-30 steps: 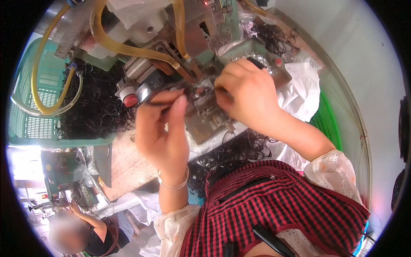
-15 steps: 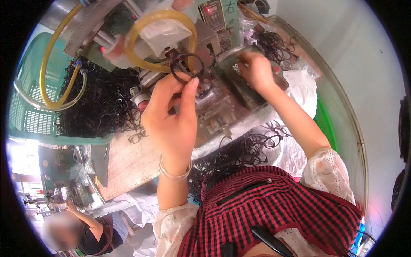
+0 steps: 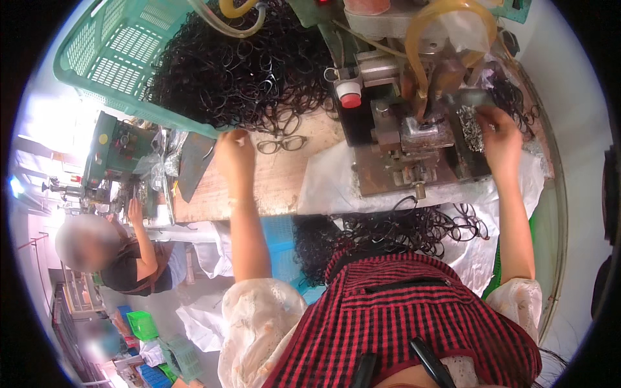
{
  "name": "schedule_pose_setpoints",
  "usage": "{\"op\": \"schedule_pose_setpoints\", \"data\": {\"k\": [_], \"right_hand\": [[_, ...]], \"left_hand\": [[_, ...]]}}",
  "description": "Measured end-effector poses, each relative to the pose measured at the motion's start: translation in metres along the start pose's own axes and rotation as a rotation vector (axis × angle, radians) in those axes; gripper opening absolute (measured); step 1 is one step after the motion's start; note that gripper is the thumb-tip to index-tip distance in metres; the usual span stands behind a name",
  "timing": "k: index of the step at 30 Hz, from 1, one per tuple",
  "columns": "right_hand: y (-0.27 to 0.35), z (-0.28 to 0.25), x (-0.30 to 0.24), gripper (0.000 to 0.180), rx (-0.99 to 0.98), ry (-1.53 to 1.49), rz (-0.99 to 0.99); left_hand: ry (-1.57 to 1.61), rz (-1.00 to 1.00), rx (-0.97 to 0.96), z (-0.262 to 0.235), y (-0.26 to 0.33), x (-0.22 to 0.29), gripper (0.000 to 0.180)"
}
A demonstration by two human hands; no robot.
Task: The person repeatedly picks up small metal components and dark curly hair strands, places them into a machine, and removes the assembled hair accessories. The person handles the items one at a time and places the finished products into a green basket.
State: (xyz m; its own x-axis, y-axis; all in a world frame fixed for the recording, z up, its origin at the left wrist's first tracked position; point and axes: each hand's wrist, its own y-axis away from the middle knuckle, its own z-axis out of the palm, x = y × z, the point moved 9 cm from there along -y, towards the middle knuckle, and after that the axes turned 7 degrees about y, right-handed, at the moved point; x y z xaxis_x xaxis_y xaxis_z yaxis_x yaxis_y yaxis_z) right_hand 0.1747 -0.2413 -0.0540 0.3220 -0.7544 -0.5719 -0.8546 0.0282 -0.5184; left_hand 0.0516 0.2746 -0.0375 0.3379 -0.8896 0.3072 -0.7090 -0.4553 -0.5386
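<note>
Left hand (image 3: 234,147) moved to basket pile | eyeglass frame (image 3: 282,143) lies crosswise (untouched) | fingers curled, empty

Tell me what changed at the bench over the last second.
The left hand, which held a black eyeglass frame up near the machine half a second ago, has swung left to the edge of the pile of black frames by the green basket. The right hand stays at the machine, now further right.

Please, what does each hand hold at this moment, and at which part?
The left hand touches the black frames pile; whether it grips one cannot be told. The right hand pinches a crinkled silvery piece at its edge.
</note>
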Motion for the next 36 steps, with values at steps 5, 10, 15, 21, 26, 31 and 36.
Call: {"op": "schedule_pose_setpoints", "data": {"k": [5, 10, 15, 21, 26, 31, 36], "right_hand": [[0.004, 0.016, -0.003, 0.014, 0.001, 0.124, -0.093], [0.037, -0.043, 0.038, 0.015, 0.094, 0.247, -0.073], [0.073, -0.089, 0.064, 0.016, 0.116, 0.091, 0.325], [0.037, -0.034, -0.062, 0.029, -0.129, -0.501, 0.008], [0.012, 0.042, -0.082, 0.036, -0.127, -0.799, 0.128], [0.022, 0.037, -0.087, 0.043, -0.160, -1.002, 0.232], [0.018, 0.038, -0.103, 0.044, -0.218, -1.095, 0.242]], "left_hand": [[-0.054, -0.242, 0.056, 0.078, 0.018, -0.008, 0.027], [0.042, 0.295, 0.062, 0.088, 0.040, 0.013, 0.014], [0.100, 0.389, -0.189, 0.076, 0.053, -0.002, 0.010], [0.187, 0.299, -0.284, 0.070, 0.049, -0.021, 0.010], [0.198, 0.161, 0.309, 0.005, 0.064, 0.020, 0.018], [1.044, -0.379, 0.026, 0.045, 0.068, 0.014, 0.015], [1.368, -0.250, 0.026, 0.029, 0.035, 0.065, 0.014]]}}
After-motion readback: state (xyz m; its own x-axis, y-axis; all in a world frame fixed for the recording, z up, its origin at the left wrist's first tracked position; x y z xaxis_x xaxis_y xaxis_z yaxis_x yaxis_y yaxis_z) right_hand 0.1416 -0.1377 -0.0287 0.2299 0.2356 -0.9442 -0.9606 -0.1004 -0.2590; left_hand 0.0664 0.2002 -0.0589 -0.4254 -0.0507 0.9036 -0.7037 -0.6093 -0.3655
